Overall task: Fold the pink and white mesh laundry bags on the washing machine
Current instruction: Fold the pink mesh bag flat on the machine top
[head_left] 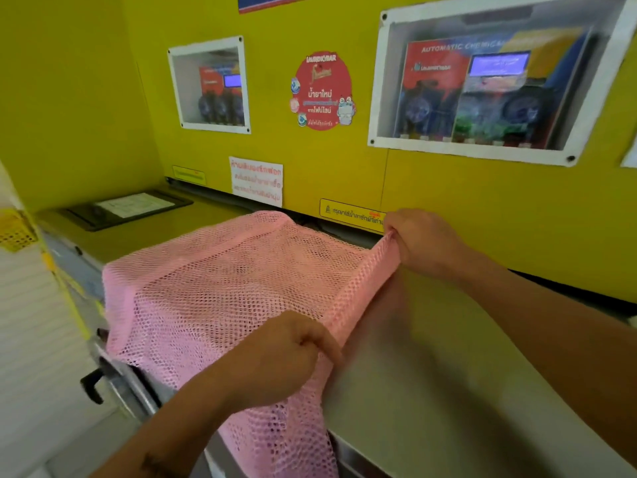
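A pink mesh laundry bag (220, 288) is spread over the washing machine top (448, 357), its left and near parts draping over the machine's front edge. My left hand (286, 353) is shut on the bag's near right corner. My right hand (420, 239) is shut on the far right corner, close to the yellow wall. The edge between both hands is lifted off the top and pulled taut. No white bag is in view.
A yellow wall (344, 174) with two windowed dispenser boxes (482, 88) and stickers rises behind the machine. A black panel with a label (127, 208) lies on the top at far left. A black door handle (93, 384) sticks out at the front left.
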The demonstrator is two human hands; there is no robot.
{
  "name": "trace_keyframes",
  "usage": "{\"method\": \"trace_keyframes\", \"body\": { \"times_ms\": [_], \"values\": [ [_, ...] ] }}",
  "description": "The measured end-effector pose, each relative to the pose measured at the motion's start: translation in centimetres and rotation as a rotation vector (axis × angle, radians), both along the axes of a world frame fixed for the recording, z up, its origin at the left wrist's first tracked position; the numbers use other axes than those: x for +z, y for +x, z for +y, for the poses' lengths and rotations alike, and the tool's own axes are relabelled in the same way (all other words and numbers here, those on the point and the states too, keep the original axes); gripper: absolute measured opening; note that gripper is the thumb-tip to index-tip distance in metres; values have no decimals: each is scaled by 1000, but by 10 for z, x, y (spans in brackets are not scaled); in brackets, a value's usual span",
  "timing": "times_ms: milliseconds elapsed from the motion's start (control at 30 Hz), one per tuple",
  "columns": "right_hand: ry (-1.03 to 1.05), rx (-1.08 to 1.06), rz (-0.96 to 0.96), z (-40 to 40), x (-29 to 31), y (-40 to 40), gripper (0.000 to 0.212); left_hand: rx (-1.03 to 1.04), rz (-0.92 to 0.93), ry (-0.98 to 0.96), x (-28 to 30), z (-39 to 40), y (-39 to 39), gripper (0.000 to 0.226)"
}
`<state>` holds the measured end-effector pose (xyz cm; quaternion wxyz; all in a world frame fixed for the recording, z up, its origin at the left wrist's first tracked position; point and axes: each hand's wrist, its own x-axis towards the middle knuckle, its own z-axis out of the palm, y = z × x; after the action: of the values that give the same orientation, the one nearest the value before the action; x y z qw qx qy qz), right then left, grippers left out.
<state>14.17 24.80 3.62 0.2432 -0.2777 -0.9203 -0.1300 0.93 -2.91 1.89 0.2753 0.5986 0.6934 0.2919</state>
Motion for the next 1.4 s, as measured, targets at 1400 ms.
{"method": "trace_keyframes", "body": {
  "times_ms": [1400],
  "values": [
    [-18, -186, -169, 18, -4, -423, 44, 211, 380, 304, -25, 31, -391, 30]
  ]
}}
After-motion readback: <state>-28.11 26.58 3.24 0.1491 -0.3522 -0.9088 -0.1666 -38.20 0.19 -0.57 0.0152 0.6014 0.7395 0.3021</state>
